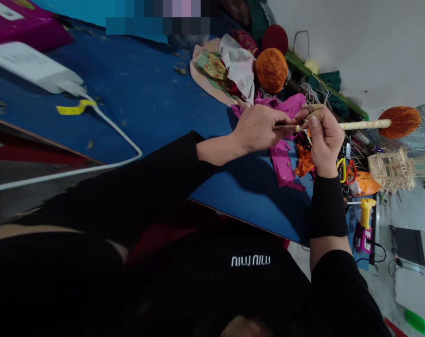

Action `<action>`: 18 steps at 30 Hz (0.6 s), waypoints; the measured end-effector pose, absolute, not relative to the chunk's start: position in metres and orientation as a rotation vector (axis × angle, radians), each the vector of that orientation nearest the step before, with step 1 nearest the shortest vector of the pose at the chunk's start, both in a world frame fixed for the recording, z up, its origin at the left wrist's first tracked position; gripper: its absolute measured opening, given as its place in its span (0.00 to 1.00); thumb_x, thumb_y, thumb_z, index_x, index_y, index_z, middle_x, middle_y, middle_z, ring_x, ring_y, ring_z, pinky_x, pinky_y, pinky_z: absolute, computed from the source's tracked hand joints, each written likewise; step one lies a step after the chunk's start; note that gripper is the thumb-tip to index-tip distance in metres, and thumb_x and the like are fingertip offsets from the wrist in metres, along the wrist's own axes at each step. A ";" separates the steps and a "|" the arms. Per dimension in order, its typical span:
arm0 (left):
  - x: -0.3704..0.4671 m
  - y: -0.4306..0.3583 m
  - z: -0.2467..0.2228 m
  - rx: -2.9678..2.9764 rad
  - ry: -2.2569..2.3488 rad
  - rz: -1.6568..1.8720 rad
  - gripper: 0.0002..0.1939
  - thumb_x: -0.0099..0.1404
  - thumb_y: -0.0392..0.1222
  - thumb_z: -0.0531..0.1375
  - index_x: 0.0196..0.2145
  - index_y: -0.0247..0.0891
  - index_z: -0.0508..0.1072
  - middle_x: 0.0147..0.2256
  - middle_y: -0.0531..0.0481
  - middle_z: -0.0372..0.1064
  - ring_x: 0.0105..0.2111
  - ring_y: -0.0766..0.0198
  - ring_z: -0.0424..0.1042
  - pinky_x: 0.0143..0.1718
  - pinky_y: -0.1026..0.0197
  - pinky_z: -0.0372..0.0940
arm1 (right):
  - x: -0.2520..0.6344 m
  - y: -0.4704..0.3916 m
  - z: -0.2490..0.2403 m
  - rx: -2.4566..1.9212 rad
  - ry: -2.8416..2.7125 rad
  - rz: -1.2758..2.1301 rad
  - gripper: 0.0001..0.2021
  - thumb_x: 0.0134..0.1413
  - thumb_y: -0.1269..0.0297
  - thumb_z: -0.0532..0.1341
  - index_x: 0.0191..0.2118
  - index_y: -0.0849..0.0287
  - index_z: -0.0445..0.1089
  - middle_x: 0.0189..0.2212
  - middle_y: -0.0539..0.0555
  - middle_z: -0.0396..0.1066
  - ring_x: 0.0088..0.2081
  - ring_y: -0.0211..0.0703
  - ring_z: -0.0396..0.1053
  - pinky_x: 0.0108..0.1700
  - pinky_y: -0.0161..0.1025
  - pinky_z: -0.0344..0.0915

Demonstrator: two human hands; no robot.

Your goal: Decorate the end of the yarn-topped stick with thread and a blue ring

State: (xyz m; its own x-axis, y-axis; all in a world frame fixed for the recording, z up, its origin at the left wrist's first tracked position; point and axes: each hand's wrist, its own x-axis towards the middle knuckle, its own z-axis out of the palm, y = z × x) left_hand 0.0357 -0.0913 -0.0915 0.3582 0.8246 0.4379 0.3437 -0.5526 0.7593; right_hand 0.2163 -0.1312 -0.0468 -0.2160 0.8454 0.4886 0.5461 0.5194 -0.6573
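A thin stick [364,125] with a pale yellow-and-white wrapping runs across in front of me. At its far right end sits a fuzzy orange ball [399,122]. My right hand [326,135] is closed around the wrapped part, thumb and fingers pinching it, with a bit of tan material at the fingers. My left hand [259,125] pinches the bare dark brown end of the stick. The two hands are close together above the table, and the exact fingertip contact is partly hidden. Pink cloth [284,161] and crumpled orange material [304,160] lie beneath them.
The blue table [156,107] carries a white power adapter [33,68] with a cable. Fabric scraps [238,61], an orange ball [271,70] and a dark red ball [274,39] lie beyond my hands. Scissors [350,171], a yellow glue gun [367,211] and a stick-built model [391,171] are at the right.
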 end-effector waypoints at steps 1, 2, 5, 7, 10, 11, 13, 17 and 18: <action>0.035 -0.092 -0.091 2.073 1.012 1.123 0.18 0.68 0.54 0.61 0.34 0.40 0.85 0.24 0.49 0.76 0.25 0.63 0.69 0.29 0.58 0.55 | 0.216 -0.131 -0.046 -1.136 -1.899 0.444 0.20 0.70 0.43 0.52 0.36 0.51 0.69 0.45 0.53 0.73 0.55 0.49 0.73 0.56 0.56 0.76; 0.035 -0.092 -0.091 2.078 1.018 1.120 0.18 0.69 0.54 0.60 0.35 0.40 0.85 0.24 0.49 0.76 0.25 0.63 0.69 0.29 0.58 0.54 | 0.215 -0.131 -0.046 -1.135 -1.897 0.448 0.20 0.70 0.42 0.52 0.36 0.51 0.69 0.44 0.53 0.73 0.55 0.49 0.73 0.56 0.57 0.76; 0.035 -0.092 -0.092 2.125 1.047 1.120 0.18 0.69 0.52 0.60 0.38 0.39 0.85 0.27 0.47 0.78 0.25 0.62 0.70 0.28 0.58 0.54 | 0.214 -0.130 -0.048 -1.171 -1.897 0.449 0.22 0.70 0.40 0.50 0.37 0.51 0.69 0.45 0.53 0.73 0.56 0.50 0.73 0.54 0.56 0.76; 0.036 -0.093 -0.093 2.180 1.072 1.130 0.16 0.68 0.51 0.60 0.40 0.41 0.85 0.29 0.46 0.80 0.28 0.60 0.74 0.30 0.57 0.56 | 0.214 -0.127 -0.050 -1.208 -1.896 0.444 0.22 0.70 0.40 0.50 0.38 0.51 0.69 0.47 0.53 0.73 0.56 0.49 0.73 0.52 0.52 0.77; 0.039 -0.094 -0.095 2.268 1.106 1.136 0.15 0.68 0.49 0.60 0.40 0.41 0.85 0.35 0.45 0.83 0.34 0.55 0.79 0.32 0.56 0.59 | 0.215 -0.123 -0.052 -1.232 -1.881 0.450 0.22 0.70 0.40 0.50 0.38 0.52 0.68 0.47 0.53 0.74 0.53 0.46 0.75 0.48 0.47 0.76; 0.040 -0.094 -0.097 2.303 1.115 1.135 0.16 0.68 0.49 0.59 0.40 0.40 0.85 0.35 0.44 0.83 0.35 0.54 0.79 0.32 0.56 0.59 | 0.216 -0.122 -0.052 -1.231 -1.873 0.454 0.22 0.70 0.40 0.50 0.37 0.52 0.67 0.47 0.53 0.74 0.51 0.45 0.75 0.47 0.45 0.76; 0.041 -0.095 -0.100 2.366 1.123 1.140 0.17 0.69 0.49 0.57 0.39 0.39 0.84 0.36 0.43 0.83 0.36 0.53 0.80 0.33 0.56 0.60 | 0.217 -0.120 -0.052 -1.228 -1.860 0.462 0.21 0.71 0.41 0.50 0.36 0.52 0.66 0.46 0.53 0.75 0.46 0.42 0.76 0.43 0.43 0.76; 0.041 -0.097 -0.104 2.375 1.106 1.184 0.16 0.67 0.44 0.57 0.47 0.41 0.82 0.39 0.46 0.83 0.36 0.54 0.79 0.36 0.56 0.63 | 0.220 -0.118 -0.051 -1.274 -1.891 0.410 0.20 0.71 0.42 0.51 0.37 0.51 0.67 0.40 0.52 0.75 0.37 0.39 0.73 0.42 0.42 0.74; 0.041 -0.097 -0.105 2.366 1.106 1.192 0.18 0.67 0.42 0.58 0.50 0.42 0.81 0.40 0.47 0.83 0.36 0.54 0.79 0.37 0.56 0.63 | 0.220 -0.118 -0.051 -1.286 -1.906 0.390 0.20 0.71 0.42 0.51 0.38 0.51 0.68 0.38 0.51 0.74 0.37 0.39 0.73 0.43 0.42 0.74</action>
